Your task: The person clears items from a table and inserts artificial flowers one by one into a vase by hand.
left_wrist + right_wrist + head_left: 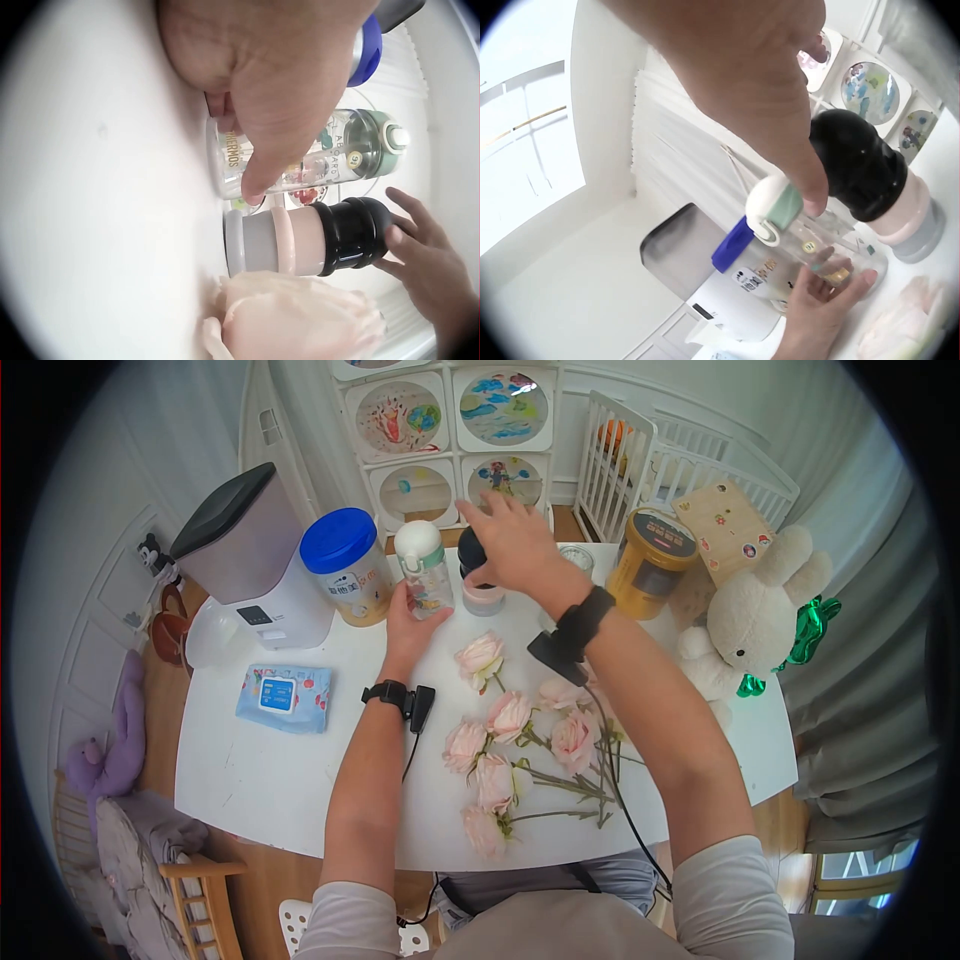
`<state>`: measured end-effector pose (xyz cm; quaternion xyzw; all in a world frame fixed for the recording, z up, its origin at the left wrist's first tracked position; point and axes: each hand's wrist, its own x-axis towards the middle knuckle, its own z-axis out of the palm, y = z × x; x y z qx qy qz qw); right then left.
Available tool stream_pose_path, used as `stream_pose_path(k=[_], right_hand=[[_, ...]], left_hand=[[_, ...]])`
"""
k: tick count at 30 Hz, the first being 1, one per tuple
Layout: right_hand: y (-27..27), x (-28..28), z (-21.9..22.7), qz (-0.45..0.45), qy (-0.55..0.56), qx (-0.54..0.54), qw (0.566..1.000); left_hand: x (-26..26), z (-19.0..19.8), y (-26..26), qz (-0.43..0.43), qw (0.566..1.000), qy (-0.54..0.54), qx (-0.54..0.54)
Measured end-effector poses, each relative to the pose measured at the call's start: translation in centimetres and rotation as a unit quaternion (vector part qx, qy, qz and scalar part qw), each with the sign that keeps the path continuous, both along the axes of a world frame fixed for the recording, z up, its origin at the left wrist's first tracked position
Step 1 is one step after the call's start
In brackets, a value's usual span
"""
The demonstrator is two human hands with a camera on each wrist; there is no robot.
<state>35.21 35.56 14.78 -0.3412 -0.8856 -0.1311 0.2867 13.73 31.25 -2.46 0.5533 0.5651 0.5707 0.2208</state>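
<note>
My left hand [408, 632] holds the lower part of a clear water bottle [337, 154] with a green and white lid. The bottle stands upright on the white table [400, 830]. Just right of it is a stacked container [300, 240] in grey, pink and black sections. My right hand [522, 550] grips the black domed top of this container, thumb on the near side, as the right wrist view shows. In front of both lie several cut pale pink roses [508, 715], one blossom close to the container's base.
Left of the bottle stand a blue-lidded tub [340, 555] and a grey and white machine [262, 560], with a wipes pack [285, 698] nearer. On the right are a gold tub [652, 560], a glass jar [577, 557] and a plush rabbit [755, 610].
</note>
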Motion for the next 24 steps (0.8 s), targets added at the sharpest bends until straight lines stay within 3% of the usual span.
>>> stream_pose_path(k=[4, 7, 10, 12, 16, 22, 24], right_hand=[[-1.3, 4.2, 4.0, 0.069, 0.077, 0.047, 0.993], [-3.2, 8.9, 5.2, 0.086, 0.132, -0.009, 0.987], [-4.6, 12.5, 1.9, 0.03, 0.191, -0.093, 0.977], [-5.6, 14.1, -1.3, -0.013, 0.228, -0.214, 0.95], [-8.1, 16.6, -6.6, -0.024, 0.221, -0.238, 0.945], [-9.8, 18.3, -8.4, -0.035, 0.205, -0.312, 0.927], [-9.2, 18.3, -8.8, -0.062, 0.196, -0.3, 0.931]], left_hand=[[-0.1, -0.2, 0.0, -0.012, 1.0, -0.011, 0.013], [0.1, 0.1, -0.1, 0.003, 1.0, 0.001, 0.002], [0.2, 0.3, -0.2, 0.005, 1.0, -0.025, -0.007], [0.1, -0.3, -0.2, 0.02, 0.999, -0.031, 0.005], [0.3, -0.3, -2.9, 0.028, 0.999, -0.03, 0.006], [0.0, -0.2, -9.1, -0.013, 0.991, -0.126, -0.034], [0.3, 1.5, -12.3, -0.061, 0.979, -0.163, -0.111]])
